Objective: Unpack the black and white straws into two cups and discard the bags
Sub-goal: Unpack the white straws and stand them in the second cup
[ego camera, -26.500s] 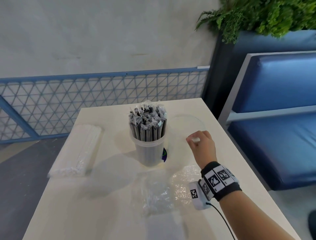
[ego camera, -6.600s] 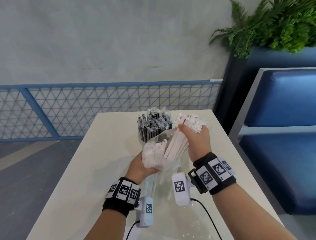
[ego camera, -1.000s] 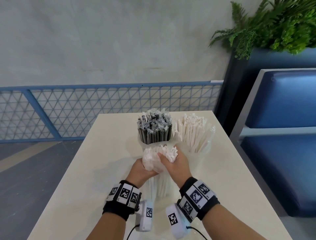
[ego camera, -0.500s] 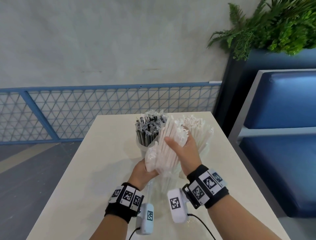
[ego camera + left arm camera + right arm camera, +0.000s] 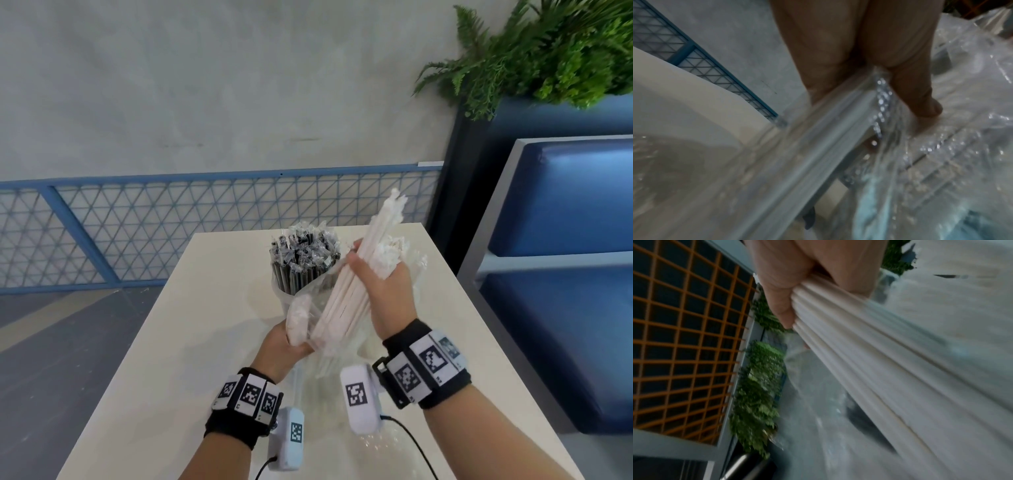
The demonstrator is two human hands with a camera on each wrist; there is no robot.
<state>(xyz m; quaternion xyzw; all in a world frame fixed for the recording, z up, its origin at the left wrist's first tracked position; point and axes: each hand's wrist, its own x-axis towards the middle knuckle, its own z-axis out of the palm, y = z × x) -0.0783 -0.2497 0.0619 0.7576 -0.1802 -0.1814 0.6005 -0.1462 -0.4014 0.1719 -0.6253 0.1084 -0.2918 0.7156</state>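
Right hand closes its grip round a bundle of white straws, half drawn from the clear bag that the left hand clutches above the tabletop's middle. Risk: loose straws may slip out and scatter, or knock the black-straw cup near the far edge.

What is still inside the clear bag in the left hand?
The clear bag, gripped by the left hand, shows a clump of white straws inside; the right hand grips a bundle of white straws drawn partway out. The bag's lower end is covered.
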